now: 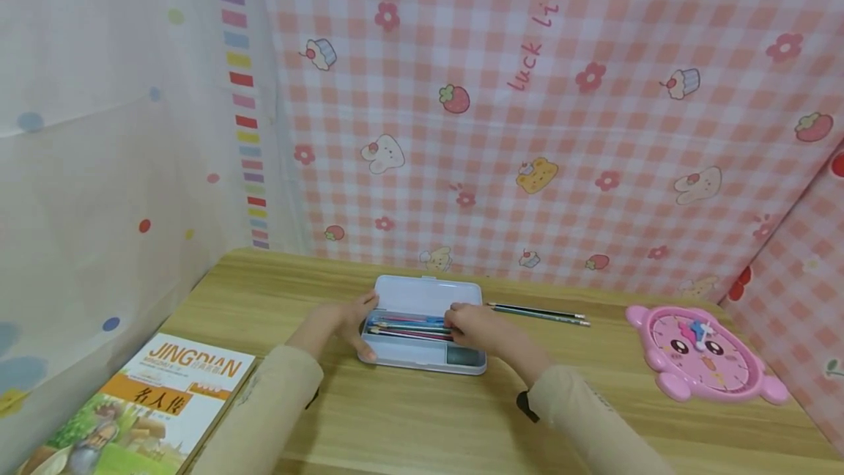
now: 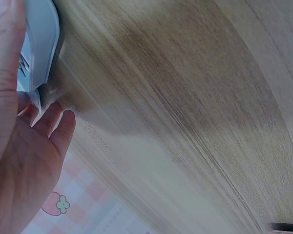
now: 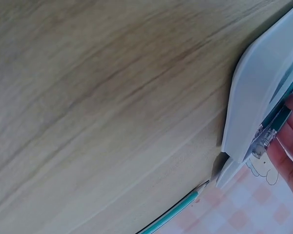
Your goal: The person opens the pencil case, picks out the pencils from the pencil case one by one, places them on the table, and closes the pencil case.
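A white pencil case (image 1: 409, 352) lies on the table with its lid (image 1: 422, 292) raised at the back. Several pencils (image 1: 402, 329) lie lengthwise inside, and a dark grey patch shows in its front right corner. My left hand (image 1: 352, 325) grips the case's left end, thumb at the front and fingers toward the lid. Over the right part of the case, my right hand (image 1: 473, 322) pinches a green pencil (image 3: 279, 122) near its eraser end, seen in the right wrist view. Its fingers hide part of the pencils in the head view.
Two pencils (image 1: 541, 314) lie on the wooden table (image 1: 395, 416) right of the case. Farther right is a pink bear-shaped clock (image 1: 708, 354). A book (image 1: 152, 402) lies at the front left. Patterned cloth (image 1: 501, 138) hangs behind the table.
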The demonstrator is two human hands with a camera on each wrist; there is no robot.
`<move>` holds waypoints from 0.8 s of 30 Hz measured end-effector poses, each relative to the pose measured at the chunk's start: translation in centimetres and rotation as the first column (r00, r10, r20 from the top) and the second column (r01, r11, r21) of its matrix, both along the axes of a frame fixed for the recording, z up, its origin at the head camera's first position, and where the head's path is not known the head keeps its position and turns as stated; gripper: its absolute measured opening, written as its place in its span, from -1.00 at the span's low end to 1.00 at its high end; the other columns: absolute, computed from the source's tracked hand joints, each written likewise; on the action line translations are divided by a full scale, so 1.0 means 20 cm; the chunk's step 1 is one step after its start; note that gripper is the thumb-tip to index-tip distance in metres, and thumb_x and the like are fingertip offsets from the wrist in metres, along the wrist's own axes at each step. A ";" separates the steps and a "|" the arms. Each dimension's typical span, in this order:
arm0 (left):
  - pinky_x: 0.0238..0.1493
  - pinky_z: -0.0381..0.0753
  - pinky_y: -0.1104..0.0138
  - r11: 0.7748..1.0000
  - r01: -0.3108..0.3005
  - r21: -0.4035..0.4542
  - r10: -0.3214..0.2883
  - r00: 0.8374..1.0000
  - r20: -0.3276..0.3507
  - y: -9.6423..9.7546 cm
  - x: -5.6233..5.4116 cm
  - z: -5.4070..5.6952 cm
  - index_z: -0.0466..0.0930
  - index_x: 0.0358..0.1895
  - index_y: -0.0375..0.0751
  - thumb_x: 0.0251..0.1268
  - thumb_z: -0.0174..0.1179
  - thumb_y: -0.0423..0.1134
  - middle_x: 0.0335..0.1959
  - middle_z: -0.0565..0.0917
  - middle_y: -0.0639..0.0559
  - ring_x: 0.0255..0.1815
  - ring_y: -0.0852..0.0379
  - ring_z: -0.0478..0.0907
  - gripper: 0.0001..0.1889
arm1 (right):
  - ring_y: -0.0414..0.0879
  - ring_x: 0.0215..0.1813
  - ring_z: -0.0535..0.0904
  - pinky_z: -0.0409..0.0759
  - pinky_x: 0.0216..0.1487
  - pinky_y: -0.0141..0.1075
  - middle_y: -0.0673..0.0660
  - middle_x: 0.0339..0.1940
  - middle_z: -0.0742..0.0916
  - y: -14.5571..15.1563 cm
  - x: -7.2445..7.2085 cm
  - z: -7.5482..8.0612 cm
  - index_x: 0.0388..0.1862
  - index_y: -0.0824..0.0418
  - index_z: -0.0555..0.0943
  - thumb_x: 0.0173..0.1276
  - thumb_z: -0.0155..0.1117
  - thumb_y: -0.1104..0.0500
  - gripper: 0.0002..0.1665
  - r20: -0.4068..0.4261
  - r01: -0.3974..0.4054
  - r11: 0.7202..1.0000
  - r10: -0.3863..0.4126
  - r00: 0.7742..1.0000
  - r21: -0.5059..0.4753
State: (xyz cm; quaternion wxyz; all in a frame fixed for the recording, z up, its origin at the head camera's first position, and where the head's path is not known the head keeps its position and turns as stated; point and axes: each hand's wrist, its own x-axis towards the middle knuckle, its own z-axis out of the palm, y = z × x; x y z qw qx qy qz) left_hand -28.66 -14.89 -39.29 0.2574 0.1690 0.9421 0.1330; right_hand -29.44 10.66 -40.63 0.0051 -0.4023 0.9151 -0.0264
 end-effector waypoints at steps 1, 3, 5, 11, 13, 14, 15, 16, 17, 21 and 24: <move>0.45 -0.04 0.06 1.000 0.001 -0.003 -0.001 1.000 -0.001 0.00 0.00 0.00 -0.22 0.42 -0.41 -0.13 0.40 0.01 0.48 -0.22 -0.25 0.48 -0.18 -0.19 0.17 | -0.22 -0.48 0.32 0.33 -0.48 -0.47 0.01 -0.47 0.57 0.00 0.00 0.00 -0.37 0.20 0.62 0.21 0.22 0.27 -0.95 -0.015 -0.008 1.000 0.008 1.000 0.004; 0.45 -0.04 0.06 1.000 0.003 -0.009 -0.003 1.000 -0.001 0.00 0.00 0.00 -0.22 0.42 -0.41 -0.13 0.40 0.02 0.48 -0.22 -0.25 0.48 -0.18 -0.19 0.17 | -0.22 -0.47 0.34 0.36 -0.47 -0.45 0.02 -0.47 0.59 0.01 0.00 0.01 -0.36 0.20 0.62 0.19 0.23 0.28 -0.95 -0.040 -0.019 1.000 0.019 0.999 -0.003; 0.45 -0.04 0.06 1.000 0.002 -0.015 -0.002 1.000 0.001 0.00 0.00 -0.01 -0.23 0.42 -0.40 -0.13 0.40 0.03 0.48 -0.23 -0.24 0.48 -0.18 -0.20 0.17 | -0.21 -0.47 0.35 0.39 -0.46 -0.43 0.02 -0.47 0.59 0.03 0.01 0.01 -0.36 0.21 0.62 0.19 0.24 0.28 -0.95 -0.050 -0.024 1.000 0.023 0.999 -0.012; 0.44 -0.03 0.06 0.999 -0.006 -0.040 0.007 1.000 0.013 0.00 -0.01 -0.01 -0.26 0.43 -0.35 -0.12 0.37 0.07 0.48 -0.26 -0.21 0.49 -0.17 -0.20 0.18 | -0.16 -0.42 0.49 0.53 -0.36 -0.34 0.04 -0.43 0.61 0.13 0.00 0.03 -0.33 0.24 0.61 0.18 0.25 0.30 -0.93 -0.092 -0.035 0.999 0.032 0.995 -0.028; 0.44 -0.02 0.05 0.999 -0.001 -0.044 0.002 1.000 0.017 0.00 -0.01 -0.01 -0.26 0.43 -0.36 -0.12 0.37 0.08 0.48 -0.26 -0.21 0.49 -0.17 -0.20 0.19 | -0.13 -0.38 0.56 0.57 -0.32 -0.31 0.06 -0.39 0.64 0.17 0.01 0.03 -0.31 0.26 0.60 0.19 0.25 0.31 -0.92 -0.103 -0.026 0.999 0.021 0.994 -0.040; 0.44 -0.02 0.04 0.999 0.001 -0.044 0.000 1.000 0.019 0.00 -0.01 0.00 -0.26 0.43 -0.36 -0.12 0.37 0.08 0.48 -0.26 -0.21 0.49 -0.17 -0.20 0.19 | -0.12 -0.37 0.57 0.57 -0.33 -0.29 0.07 -0.39 0.64 0.20 0.01 0.04 -0.31 0.26 0.59 0.18 0.25 0.31 -0.92 -0.114 -0.020 0.999 0.014 0.993 -0.046; 0.44 -0.02 0.04 0.999 0.002 -0.047 -0.001 1.000 0.020 0.00 -0.01 0.00 -0.27 0.43 -0.36 -0.11 0.37 0.08 0.48 -0.27 -0.21 0.49 -0.17 -0.20 0.19 | -0.10 -0.35 0.59 0.58 -0.33 -0.28 0.07 -0.37 0.65 0.22 0.01 0.04 -0.30 0.26 0.59 0.18 0.25 0.32 -0.90 -0.124 -0.009 0.999 0.002 0.992 -0.051; 0.44 -0.02 0.04 0.999 0.007 -0.046 -0.006 1.000 0.021 0.00 -0.01 0.00 -0.27 0.43 -0.37 -0.11 0.37 0.08 0.48 -0.27 -0.22 0.48 -0.18 -0.20 0.19 | -0.09 -0.34 0.60 0.58 -0.34 -0.27 0.08 -0.37 0.65 0.24 0.01 0.04 -0.29 0.27 0.58 0.18 0.24 0.32 -0.90 -0.131 0.005 0.999 -0.012 0.991 -0.054; 0.44 -0.02 0.04 0.999 0.007 -0.045 -0.006 1.000 0.020 0.00 -0.01 0.00 -0.27 0.43 -0.38 -0.11 0.37 0.07 0.48 -0.26 -0.23 0.48 -0.18 -0.20 0.18 | -0.09 -0.34 0.60 0.58 -0.34 -0.27 0.08 -0.37 0.66 0.26 0.01 0.04 -0.29 0.26 0.58 0.19 0.24 0.32 -0.90 -0.138 0.020 0.998 -0.028 0.990 -0.058; 0.44 -0.03 0.03 1.000 0.003 -0.029 -0.003 1.000 0.021 0.01 0.00 0.01 -0.25 0.42 -0.39 -0.09 0.38 0.04 0.48 -0.25 -0.23 0.48 -0.19 -0.21 0.16 | -0.08 -0.31 0.62 0.60 -0.31 -0.26 0.08 -0.33 0.65 0.37 0.01 0.03 -0.26 0.24 0.56 0.25 0.17 0.30 -0.92 -0.138 0.101 0.994 -0.106 0.985 -0.045; 0.44 -0.03 0.01 1.000 -0.005 -0.015 0.005 1.000 0.025 0.01 0.00 0.01 -0.24 0.42 -0.39 -0.10 0.38 0.02 0.48 -0.24 -0.23 0.48 -0.20 -0.20 0.16 | -0.08 -0.29 0.62 0.61 -0.28 -0.26 0.07 -0.32 0.64 0.46 0.00 0.02 -0.27 0.23 0.53 0.28 0.14 0.29 -0.94 -0.132 0.147 0.988 -0.151 0.980 -0.036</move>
